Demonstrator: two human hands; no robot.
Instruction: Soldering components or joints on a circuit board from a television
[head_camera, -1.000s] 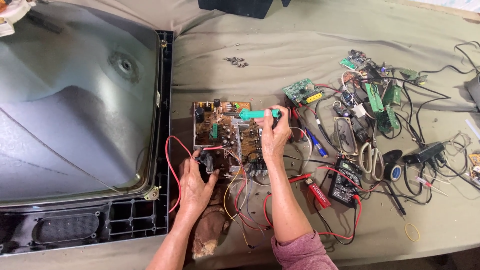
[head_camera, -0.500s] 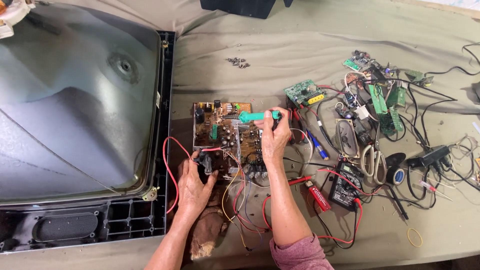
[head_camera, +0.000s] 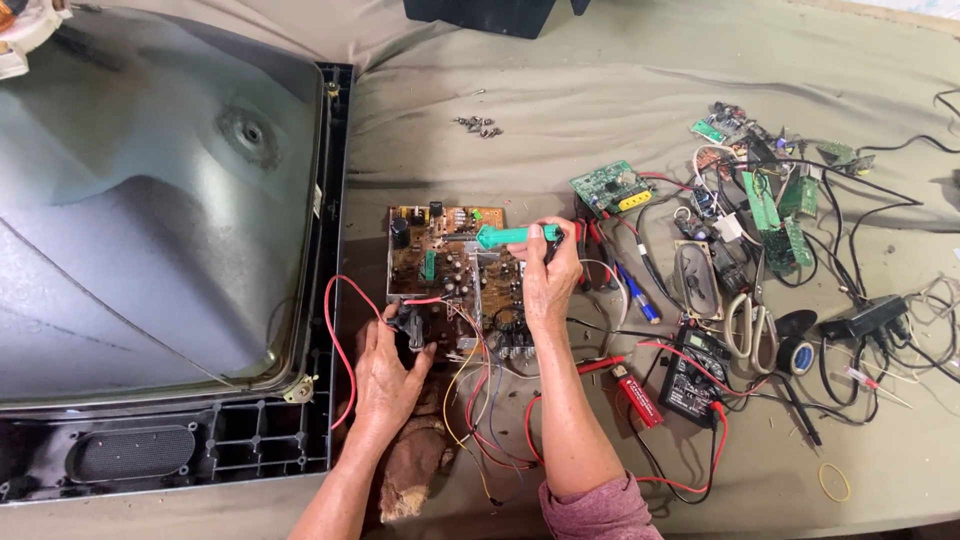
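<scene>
A brown circuit board (head_camera: 450, 262) with capacitors and loose coloured wires lies on the cloth-covered table. My right hand (head_camera: 548, 280) grips a green-handled tool (head_camera: 512, 236) held sideways over the board's right part, its tip pointing left. My left hand (head_camera: 385, 375) holds the black part at the board's lower left corner, where a red wire (head_camera: 338, 330) loops out. A brown rag (head_camera: 412, 465) lies under my left wrist.
A large grey picture tube in a black frame (head_camera: 150, 230) fills the left. To the right lie a small green board (head_camera: 610, 187), a multimeter with red leads (head_camera: 692, 370), scissors (head_camera: 745, 325), tape roll (head_camera: 797, 355), more boards and cables. Screws (head_camera: 478, 124) sit further back.
Both hands stay on the board and tool with almost no shift; the view has drifted slightly.
</scene>
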